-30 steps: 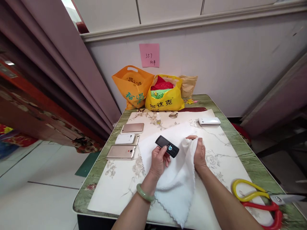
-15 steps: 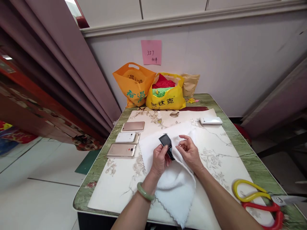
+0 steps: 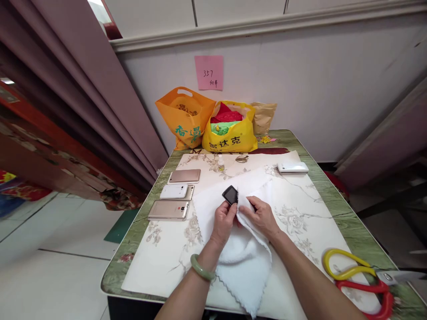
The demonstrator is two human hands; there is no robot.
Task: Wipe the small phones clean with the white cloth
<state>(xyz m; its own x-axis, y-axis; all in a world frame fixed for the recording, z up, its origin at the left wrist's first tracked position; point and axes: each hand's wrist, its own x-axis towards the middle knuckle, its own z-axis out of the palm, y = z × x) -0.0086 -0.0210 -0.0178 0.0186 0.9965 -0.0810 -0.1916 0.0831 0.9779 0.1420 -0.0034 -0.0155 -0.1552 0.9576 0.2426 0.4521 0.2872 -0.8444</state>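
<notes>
A small black mobile phone (image 3: 230, 194) is tilted above the middle of the table, its screen end showing. My left hand (image 3: 224, 221) grips it from the left, thumb on its front. The white cloth (image 3: 245, 262) covers the phone's lower part and spreads over the table under both hands. On the right side, my right hand (image 3: 262, 217) is closed on a fold of this cloth and presses it against the phone. The phone's keypad is hidden by the cloth and fingers.
Several phones (image 3: 169, 210) lie at the left, and a white phone (image 3: 292, 167) rests at the right. Large scissors (image 3: 362, 275) lie at the right front edge. A small bottle (image 3: 221, 163), an orange bag (image 3: 187, 118) and a yellow bag (image 3: 230, 135) stand toward the back.
My right hand has moved left and down onto the cloth over the phone, its fingers closing. The cloth now covers more of the phone's lower part.
</notes>
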